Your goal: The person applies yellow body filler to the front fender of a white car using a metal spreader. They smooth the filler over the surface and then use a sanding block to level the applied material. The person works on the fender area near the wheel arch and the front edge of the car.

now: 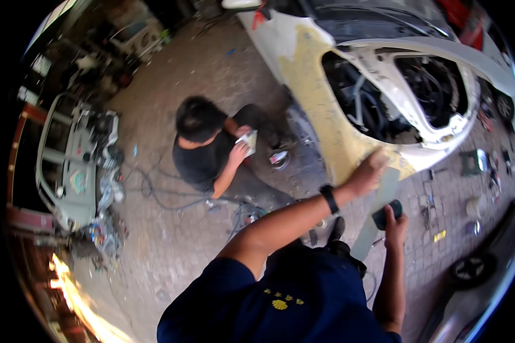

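My right hand [396, 226] grips a dark rounded block [387, 215], which lies against a long flat grey-green strip [365, 239] like a sanding board. Whether block and strip are joined, I cannot tell. My left hand [369, 172], with a black band at the wrist, reaches to the lower edge of a car body panel [306, 74], close to the strip's upper end. Motion smears its fingers, so contact with the panel is unclear. Yellowish filler with darker marks covers much of the white panel around a window opening.
A person [200, 143] sits low at my left, holding a small pale sheet [247, 142] in both hands. A round tin [279, 160] stands beside them. Cables [149, 186] trail over the brick floor. A detached car door [68, 166] is at far left; a dark wheel [470, 267] lies right.
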Motion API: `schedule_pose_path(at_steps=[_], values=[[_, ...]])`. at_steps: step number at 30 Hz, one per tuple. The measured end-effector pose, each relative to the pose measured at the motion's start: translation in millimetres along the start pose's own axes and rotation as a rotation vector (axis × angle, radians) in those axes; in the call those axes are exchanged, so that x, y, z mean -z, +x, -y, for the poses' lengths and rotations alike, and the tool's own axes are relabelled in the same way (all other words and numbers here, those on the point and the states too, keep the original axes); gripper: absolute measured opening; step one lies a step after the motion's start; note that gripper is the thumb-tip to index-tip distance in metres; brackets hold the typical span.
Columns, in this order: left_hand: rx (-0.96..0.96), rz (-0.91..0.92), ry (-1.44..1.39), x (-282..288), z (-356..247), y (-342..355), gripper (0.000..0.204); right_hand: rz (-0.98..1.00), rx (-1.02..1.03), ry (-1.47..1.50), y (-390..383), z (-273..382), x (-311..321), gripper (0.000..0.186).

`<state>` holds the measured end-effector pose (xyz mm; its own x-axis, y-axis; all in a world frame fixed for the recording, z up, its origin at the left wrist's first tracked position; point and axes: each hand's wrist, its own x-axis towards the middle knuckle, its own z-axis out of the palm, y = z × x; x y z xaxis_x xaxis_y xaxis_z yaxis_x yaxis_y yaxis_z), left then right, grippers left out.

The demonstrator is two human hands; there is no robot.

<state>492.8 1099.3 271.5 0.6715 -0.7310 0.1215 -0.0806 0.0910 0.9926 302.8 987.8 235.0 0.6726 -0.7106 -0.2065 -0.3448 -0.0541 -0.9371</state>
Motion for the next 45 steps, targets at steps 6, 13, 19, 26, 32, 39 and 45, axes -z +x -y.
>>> schedule_pose_path(at_steps=[6,13,19,26,32,39,45], values=[[-0.329,0.253,0.488,-88.2,19.6,-71.8,0.085,0.130,-0.185,0.103,17.0,-62.5,27.5,0.026],[-0.491,0.190,0.697,-18.4,15.0,-81.8,0.092,0.334,-0.119,0.305,15.7,6.8,-11.3,0.023],[0.038,-0.240,0.677,44.2,99.7,-77.9,0.063,0.271,-0.149,0.436,23.7,44.2,-45.8,0.015],[0.299,-0.369,-0.521,34.4,32.4,-84.2,0.045,0.462,-0.201,0.409,34.3,57.5,-57.8,0.014],[0.133,-0.740,-0.467,63.3,29.4,-49.3,0.046,0.533,-0.029,0.196,5.5,59.3,-81.8,0.012],[0.074,-0.554,-0.100,41.3,8.2,-87.8,0.055,0.351,-0.019,0.382,0.5,75.6,-82.8,0.012],[-0.008,-0.272,-0.044,20.1,-1.9,-126.6,0.047,0.225,0.014,0.539,15.1,81.7,-61.2,0.016]])
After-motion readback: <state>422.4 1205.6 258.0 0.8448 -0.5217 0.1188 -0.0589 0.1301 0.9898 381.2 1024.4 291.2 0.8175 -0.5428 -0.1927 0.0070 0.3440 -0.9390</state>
